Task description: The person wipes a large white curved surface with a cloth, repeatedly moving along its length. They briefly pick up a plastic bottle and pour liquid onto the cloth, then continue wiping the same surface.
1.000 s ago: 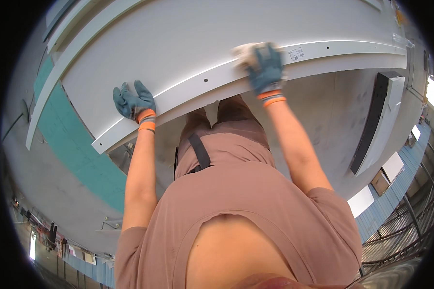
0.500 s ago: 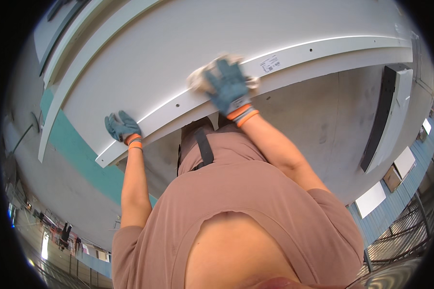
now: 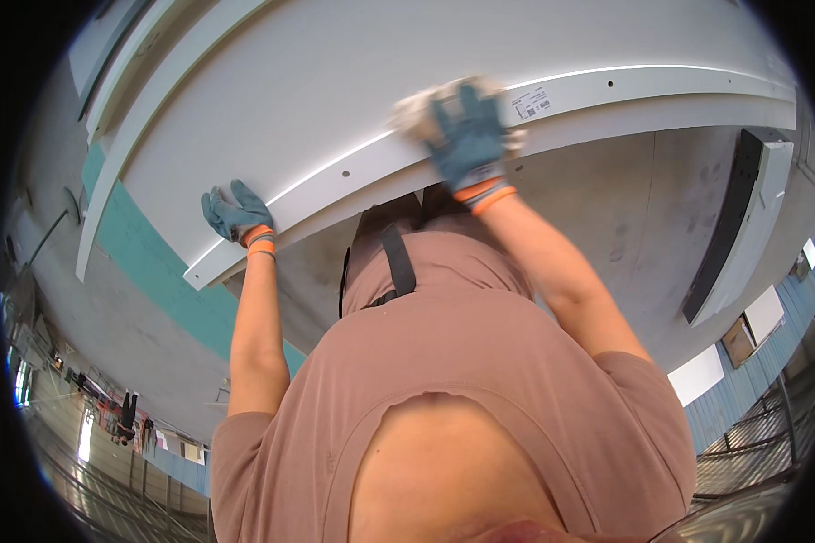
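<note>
A long white strip with small holes and a printed label lies along the near edge of a pale grey work table. My right hand, in a blue-green glove with an orange cuff, presses a cream cloth onto the strip just left of the label. Motion blurs the cloth and parts of that glove. At the strip's left end, my gloved left hand rests across it with the fingers stretched out and the thumb apart, holding nothing else.
More long white strips lie at the table's left side, by a green band. Below the near edge at right is a black and white bar. White panels stand by a blue wall at far right.
My right hand and the cloth have slid a little to the right along the strip, nearer the label. My left hand stays at the strip's left end. The whole view has shifted slightly.
</note>
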### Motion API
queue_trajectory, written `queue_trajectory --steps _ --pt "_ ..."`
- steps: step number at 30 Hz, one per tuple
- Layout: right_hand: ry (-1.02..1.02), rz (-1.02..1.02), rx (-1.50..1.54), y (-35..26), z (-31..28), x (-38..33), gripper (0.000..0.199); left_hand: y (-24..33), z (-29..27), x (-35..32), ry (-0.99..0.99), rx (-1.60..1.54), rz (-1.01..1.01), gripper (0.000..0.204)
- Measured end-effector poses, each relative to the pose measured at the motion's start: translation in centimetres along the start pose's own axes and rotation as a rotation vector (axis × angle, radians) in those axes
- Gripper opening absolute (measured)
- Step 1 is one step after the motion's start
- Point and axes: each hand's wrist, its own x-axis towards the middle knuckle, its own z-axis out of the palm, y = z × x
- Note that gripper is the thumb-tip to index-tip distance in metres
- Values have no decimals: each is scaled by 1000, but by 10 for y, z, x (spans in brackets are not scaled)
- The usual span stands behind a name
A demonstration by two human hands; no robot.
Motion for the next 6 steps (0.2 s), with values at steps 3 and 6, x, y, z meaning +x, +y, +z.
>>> queue_trajectory --steps 3,6 --pt "25 -260 165 -109 17 12 58 -2 3 2 25 11 41 49" --pt "55 -293 413 -137 39 13 75 -12 9 1 48 8 64 49"
